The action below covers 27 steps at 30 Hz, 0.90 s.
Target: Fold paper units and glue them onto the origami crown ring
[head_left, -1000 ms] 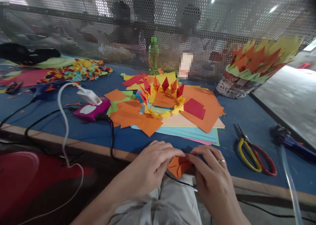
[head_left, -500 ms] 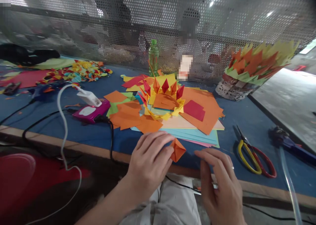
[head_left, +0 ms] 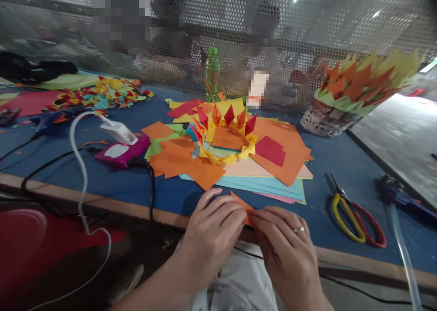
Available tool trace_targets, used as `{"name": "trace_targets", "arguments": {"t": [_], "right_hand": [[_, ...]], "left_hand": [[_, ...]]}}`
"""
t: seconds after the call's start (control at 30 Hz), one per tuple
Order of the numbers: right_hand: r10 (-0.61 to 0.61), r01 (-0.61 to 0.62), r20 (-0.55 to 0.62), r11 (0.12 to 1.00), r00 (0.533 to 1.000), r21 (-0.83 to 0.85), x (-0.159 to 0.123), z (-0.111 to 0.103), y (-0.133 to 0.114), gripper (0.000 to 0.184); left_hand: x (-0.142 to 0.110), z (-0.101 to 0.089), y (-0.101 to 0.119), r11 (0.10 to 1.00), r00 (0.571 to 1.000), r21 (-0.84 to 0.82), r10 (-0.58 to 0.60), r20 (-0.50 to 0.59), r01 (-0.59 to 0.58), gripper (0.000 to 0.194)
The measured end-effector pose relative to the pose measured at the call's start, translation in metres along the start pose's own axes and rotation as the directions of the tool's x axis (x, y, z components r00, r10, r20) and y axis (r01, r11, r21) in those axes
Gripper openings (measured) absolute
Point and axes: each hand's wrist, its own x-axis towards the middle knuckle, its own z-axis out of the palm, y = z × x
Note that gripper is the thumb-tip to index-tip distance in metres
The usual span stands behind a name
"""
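Between my two hands, at the near edge of the blue table, is a small folded piece of orange paper (head_left: pixel 243 205). My left hand (head_left: pixel 215 224) grips it from the left, fingers curled over it. From the right, my right hand (head_left: pixel 285 238) pinches its other side; a ring is on one finger. Most of the folded paper is hidden behind the fingers. Beyond my hands stands a paper crown (head_left: pixel 254 143), a yellow folded ring with red and orange points. Around and under it lie orange paper sheets (head_left: pixel 175 158) and a stack of light blue paper (head_left: pixel 262 187).
Scissors (head_left: pixel 350 213) with yellow and red handles lie right, beside a blue glue gun (head_left: pixel 406 197). A paper basket (head_left: pixel 322 117) stands far right. At left are a purple power adapter (head_left: pixel 121 151) with cables and a pile of paper scraps (head_left: pixel 109 94). A green bottle (head_left: pixel 212 76) stands behind.
My right hand has moved left and taken hold of the folded orange paper, which it stood apart from before. The paper has turned and is now more covered by my fingers.
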Motion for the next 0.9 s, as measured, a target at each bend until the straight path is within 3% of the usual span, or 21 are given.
{"name": "trace_targets", "arguments": {"t": [0.2, 0.5, 0.9], "right_hand": [[-0.015, 0.021, 0.051, 0.993, 0.999, -0.114, 0.000, -0.012, 0.012, 0.023], [0.023, -0.028, 0.088, 0.998, 0.996, 0.056, 0.002, -0.014, 0.012, 0.015], [0.184, -0.197, 0.158, 0.977, 0.970, 0.075, 0.004, -0.017, 0.011, 0.010]], "left_hand": [[0.004, -0.004, -0.005, 0.992, 0.998, -0.119, -0.029, 0.058, 0.036, 0.013], [-0.004, 0.003, -0.002, 0.993, 0.999, -0.113, 0.020, 0.028, -0.017, 0.023], [0.002, 0.001, 0.004, 0.965, 0.984, -0.198, -0.166, 0.061, 0.175, 0.012]]}}
